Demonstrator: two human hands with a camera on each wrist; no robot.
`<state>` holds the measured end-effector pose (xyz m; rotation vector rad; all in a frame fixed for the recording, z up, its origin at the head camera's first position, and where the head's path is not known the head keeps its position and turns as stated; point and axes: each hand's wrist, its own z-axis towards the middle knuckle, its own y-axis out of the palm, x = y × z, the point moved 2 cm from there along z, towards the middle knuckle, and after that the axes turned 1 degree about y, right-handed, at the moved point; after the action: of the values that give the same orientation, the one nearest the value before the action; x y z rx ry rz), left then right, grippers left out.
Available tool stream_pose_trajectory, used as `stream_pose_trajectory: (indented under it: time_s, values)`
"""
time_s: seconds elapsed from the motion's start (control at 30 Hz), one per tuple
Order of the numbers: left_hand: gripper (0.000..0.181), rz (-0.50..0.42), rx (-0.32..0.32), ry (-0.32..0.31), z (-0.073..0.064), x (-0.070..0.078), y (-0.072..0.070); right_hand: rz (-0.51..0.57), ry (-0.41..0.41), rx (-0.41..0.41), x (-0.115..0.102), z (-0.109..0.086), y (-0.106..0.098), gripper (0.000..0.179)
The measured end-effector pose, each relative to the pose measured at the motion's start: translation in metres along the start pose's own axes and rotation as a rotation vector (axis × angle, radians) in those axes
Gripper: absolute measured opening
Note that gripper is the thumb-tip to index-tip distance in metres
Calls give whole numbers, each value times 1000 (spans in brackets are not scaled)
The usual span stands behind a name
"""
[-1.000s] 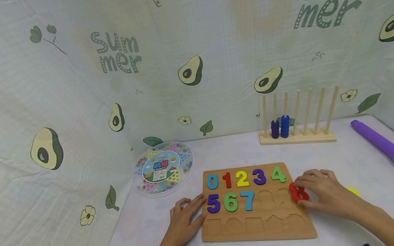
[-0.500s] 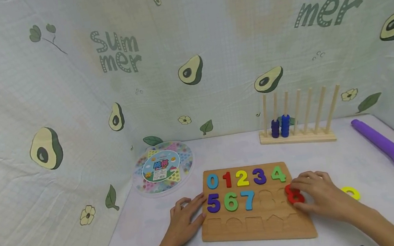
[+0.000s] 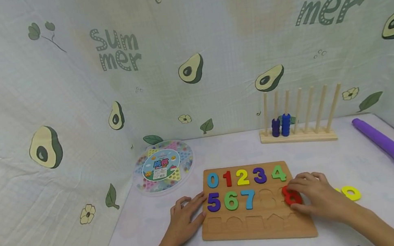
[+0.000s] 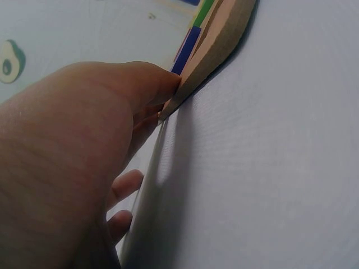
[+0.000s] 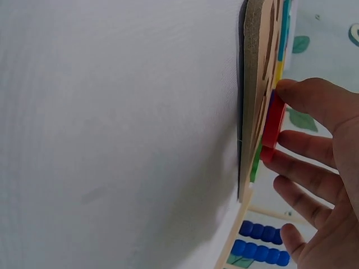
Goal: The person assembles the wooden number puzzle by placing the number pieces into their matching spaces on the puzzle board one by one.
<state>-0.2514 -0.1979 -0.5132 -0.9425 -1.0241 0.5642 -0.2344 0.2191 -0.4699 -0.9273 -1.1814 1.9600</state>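
Note:
A wooden number board [image 3: 233, 236] lies on the table with coloured numerals 0 to 7 set in its top two rows. My left hand [image 3: 184, 219] rests at its left edge, fingertips and thumb touching the side near the purple 5 [image 3: 213, 202]. In the left wrist view the thumb meets the board's edge [image 4: 205, 67]. My right hand [image 3: 318, 196] pinches a red number 8 [image 3: 292, 195] between thumb and fingers, over the right end of the middle row. The right wrist view shows the red 8 [image 5: 273, 120] close over the board, seen edge-on.
A yellow piece with a round loop [image 3: 357, 196] lies behind the right wrist, partly hidden. A peg rack [image 3: 298, 138] with blue beads stands at the back right, a purple microphone-shaped toy [image 3: 388, 146] beside it. A round Chinese checkers box [image 3: 161, 166] lies back left.
My right hand has moved left with the red 8, from the board's right edge further in over the middle row. More of the yellow piece shows. My left hand stays put.

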Motion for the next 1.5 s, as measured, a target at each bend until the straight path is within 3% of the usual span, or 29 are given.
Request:
stream_pose_trajectory:
  time_s: [0.43, 1.2, 1.5]
  values:
    - [49, -19, 2, -5, -1, 0, -2, -16, -52, 49, -6, 3, 4, 45]
    - [49, -13, 0, -7, 0, 2, -3, 3, -65, -6, -16, 13, 11, 42]
    - [50, -9, -9, -4, 1, 0, 0, 11, -87, 19, -22, 17, 16, 40]
